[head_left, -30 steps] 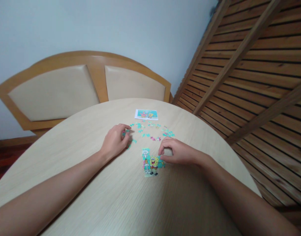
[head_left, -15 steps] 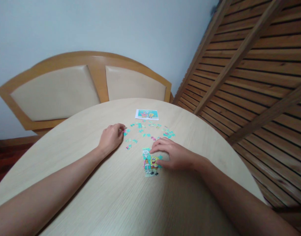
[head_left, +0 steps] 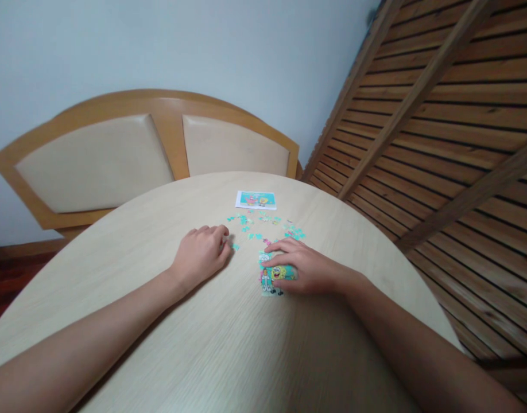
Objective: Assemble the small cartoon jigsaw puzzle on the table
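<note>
A partly joined jigsaw puzzle section [head_left: 266, 281] with cartoon figures lies on the table in front of me. My right hand [head_left: 304, 267] reaches over its right and upper parts, with curved fingers and thumb pressed on it and hiding part of the picture. To the left, my left hand [head_left: 205, 252] rests on the table with its fingers curled in. Its fingertips are beside a few turquoise puzzle pieces [head_left: 235, 247]; anything within them is hidden. Loose puzzle pieces [head_left: 244, 219] are scattered beyond both hands.
A printed picture sheet [head_left: 257, 200] with cartoon figures lies at the far side of the round wooden table [head_left: 160, 215]. Behind it stands a padded wooden bench back [head_left: 233, 143] against the wall. Slatted wooden panelling [head_left: 440, 132] rises on the right.
The joined puzzle section has shifted away from me and to the right, under my right hand's fingers. My left hand has moved slightly right and nearer, its fingers more curled, covering some loose pieces.
</note>
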A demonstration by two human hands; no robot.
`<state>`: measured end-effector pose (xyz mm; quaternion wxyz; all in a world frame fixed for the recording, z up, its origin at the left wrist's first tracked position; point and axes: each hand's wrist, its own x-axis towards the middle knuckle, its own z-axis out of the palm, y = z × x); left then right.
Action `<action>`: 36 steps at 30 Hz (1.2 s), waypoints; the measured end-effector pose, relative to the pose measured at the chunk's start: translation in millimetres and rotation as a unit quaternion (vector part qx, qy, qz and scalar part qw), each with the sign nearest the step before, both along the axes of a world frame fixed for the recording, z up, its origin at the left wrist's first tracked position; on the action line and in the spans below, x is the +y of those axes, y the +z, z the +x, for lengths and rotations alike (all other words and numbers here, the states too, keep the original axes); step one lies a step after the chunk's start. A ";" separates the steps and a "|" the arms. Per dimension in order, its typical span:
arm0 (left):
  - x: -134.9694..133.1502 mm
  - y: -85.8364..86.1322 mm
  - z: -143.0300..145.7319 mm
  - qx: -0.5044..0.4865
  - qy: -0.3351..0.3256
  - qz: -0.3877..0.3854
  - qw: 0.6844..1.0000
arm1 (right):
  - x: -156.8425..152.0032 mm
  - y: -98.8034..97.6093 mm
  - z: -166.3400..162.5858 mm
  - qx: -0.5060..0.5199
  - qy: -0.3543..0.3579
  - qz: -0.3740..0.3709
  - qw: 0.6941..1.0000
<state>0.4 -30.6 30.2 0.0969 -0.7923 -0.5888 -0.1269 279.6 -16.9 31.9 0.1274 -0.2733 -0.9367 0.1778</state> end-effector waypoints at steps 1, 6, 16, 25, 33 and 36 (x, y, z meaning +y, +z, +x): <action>-5.2 2.1 3.6 0.038 0.000 0.003 0.999 | 0.5 -0.1 0.4 0.000 -0.002 0.000 1.000; -21.8 9.3 14.7 0.122 0.003 -0.015 0.992 | 0.5 0.3 -0.1 -0.001 -0.005 -0.002 1.000; -51.6 6.9 28.3 0.139 -0.054 -0.020 0.989 | 1.6 -1.2 0.9 -0.001 -0.011 -0.009 1.000; -48.7 7.4 35.1 0.138 -0.090 -0.050 0.985 | 8.5 -2.9 5.1 0.058 -0.025 0.007 0.998; -35.7 -6.4 26.5 0.092 -0.125 -0.004 0.988 | 15.0 -14.8 4.7 0.055 -0.087 0.041 0.994; -32.1 -9.8 25.8 0.055 -0.136 -0.006 0.989 | 14.3 -15.3 3.5 0.026 -0.073 0.038 0.996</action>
